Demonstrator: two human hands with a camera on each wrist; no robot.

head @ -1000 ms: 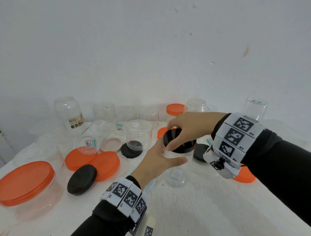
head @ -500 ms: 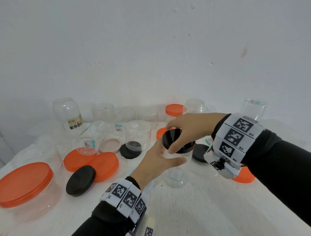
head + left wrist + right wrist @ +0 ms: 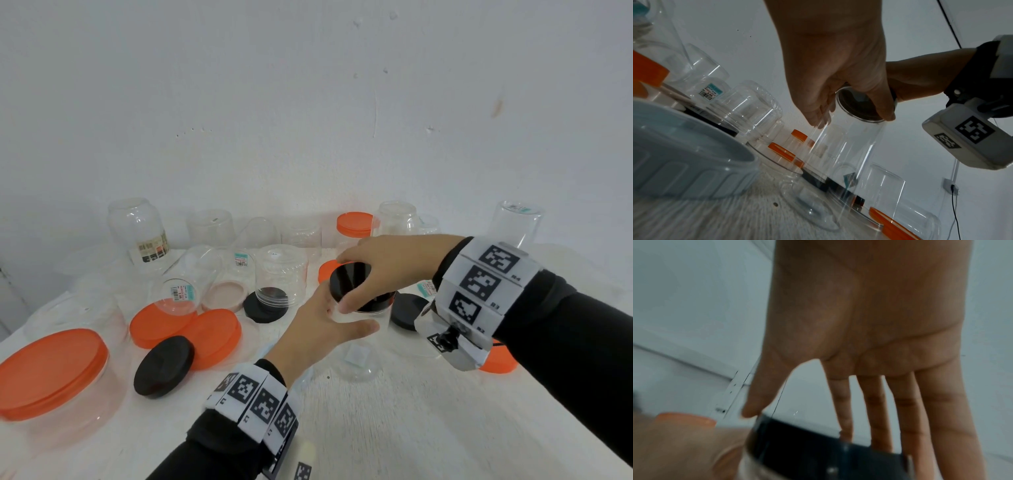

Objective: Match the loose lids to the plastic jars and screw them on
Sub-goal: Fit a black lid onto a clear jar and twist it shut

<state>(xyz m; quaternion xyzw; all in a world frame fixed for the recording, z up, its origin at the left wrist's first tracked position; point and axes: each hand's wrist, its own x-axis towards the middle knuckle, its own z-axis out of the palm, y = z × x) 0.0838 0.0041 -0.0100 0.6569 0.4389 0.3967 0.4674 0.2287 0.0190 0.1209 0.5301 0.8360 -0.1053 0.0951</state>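
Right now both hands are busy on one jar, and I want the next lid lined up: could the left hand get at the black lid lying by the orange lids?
Probably yes: the black lid lies uncovered beside the left hand, once it releases the clear jar.

A plain indoor room with nothing that marks it clearly as a home, shop or lab; it looks like a simple set-up for sorting containers. A bare white plaster wall [image 3: 308, 102], scuffed and pocked, rises directly behind a white table [image 3: 394, 428] with a rough, grainy surface. The table is crowded with clear plastic jars [image 3: 137, 233], several bearing price stickers [image 3: 240, 259], and loose orange lids [image 3: 214, 337] and black lids [image 3: 163, 366]. The left wrist view shows a wall socket [image 3: 951, 186] with a black cable [image 3: 957, 216] hanging from it.
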